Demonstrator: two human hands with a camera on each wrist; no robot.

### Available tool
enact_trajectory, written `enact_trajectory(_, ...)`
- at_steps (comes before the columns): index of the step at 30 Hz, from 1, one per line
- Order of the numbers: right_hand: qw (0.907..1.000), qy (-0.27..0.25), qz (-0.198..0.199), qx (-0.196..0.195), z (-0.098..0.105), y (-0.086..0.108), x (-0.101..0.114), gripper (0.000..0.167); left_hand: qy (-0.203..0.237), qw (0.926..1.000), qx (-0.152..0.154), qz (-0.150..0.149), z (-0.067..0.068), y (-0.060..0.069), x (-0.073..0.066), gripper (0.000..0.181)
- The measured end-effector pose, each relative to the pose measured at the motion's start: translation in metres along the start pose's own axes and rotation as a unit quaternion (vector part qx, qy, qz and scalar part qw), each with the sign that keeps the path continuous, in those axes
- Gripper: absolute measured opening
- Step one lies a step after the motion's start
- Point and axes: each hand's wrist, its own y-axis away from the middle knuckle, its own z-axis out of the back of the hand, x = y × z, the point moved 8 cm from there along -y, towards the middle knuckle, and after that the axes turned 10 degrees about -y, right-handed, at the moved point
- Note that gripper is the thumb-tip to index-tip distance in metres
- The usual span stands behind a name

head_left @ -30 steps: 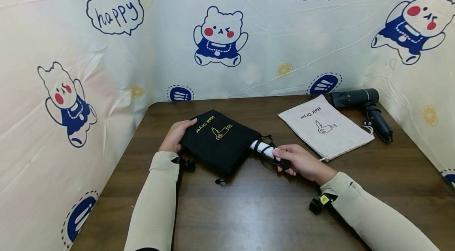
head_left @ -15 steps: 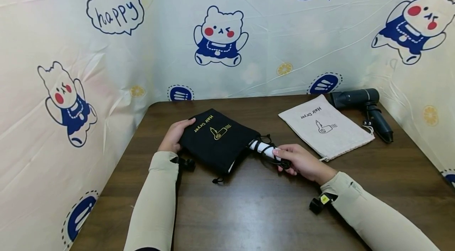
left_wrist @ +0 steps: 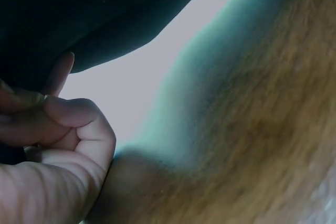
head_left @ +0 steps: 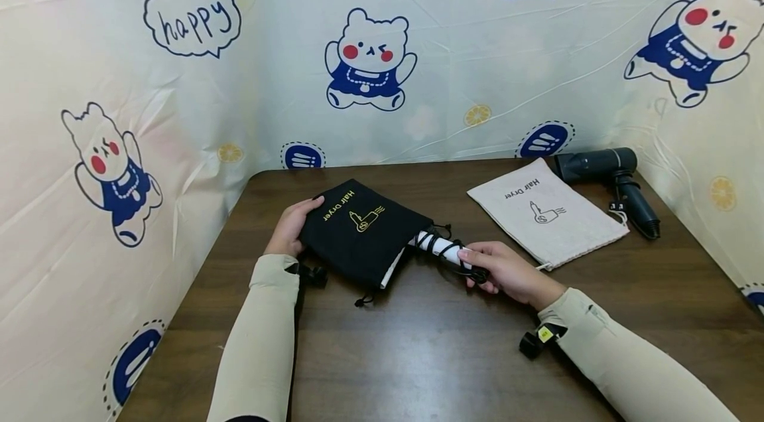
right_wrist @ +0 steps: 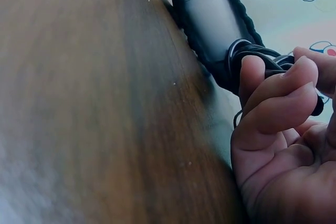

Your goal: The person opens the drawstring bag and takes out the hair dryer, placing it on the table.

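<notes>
A black drawstring bag point(head_left: 358, 239), printed "Hair Dryer" in gold, lies left of the table's middle. My left hand point(head_left: 289, 226) pinches its left end, with the thumb on top; in the left wrist view the fingers are curled at the dark cloth. Out of the bag's mouth sticks the white handle point(head_left: 446, 250) of a hair dryer, wound with a black cord point(head_left: 477, 273). My right hand point(head_left: 507, 273) grips the handle's end and the cord. Inside the bag's mouth, the right wrist view shows the white dryer body point(right_wrist: 212, 22); the remainder is hidden by cloth.
A pale drawstring bag point(head_left: 540, 210), also printed "Hair Dryer", lies flat at the back right. Beside it is a dark hair dryer point(head_left: 617, 176) with its handle toward the front. The wooden table point(head_left: 436, 362) meets patterned cloth walls point(head_left: 442, 77) at its back and sides.
My left hand and the black bag have shifted slightly left and back. More of the white hair dryer now shows at the bag's mouth. My right hand has stayed in place.
</notes>
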Motion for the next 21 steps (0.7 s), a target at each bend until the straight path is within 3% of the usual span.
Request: enact_trajectory(21, 1.0, -0.006, 0.0, 0.001, -0.0005, 0.0007, -0.0002, 0.04, 0.01, 0.9999, 0.008, -0.008, 0.0035, 0.0005, -0.0009, 0.066)
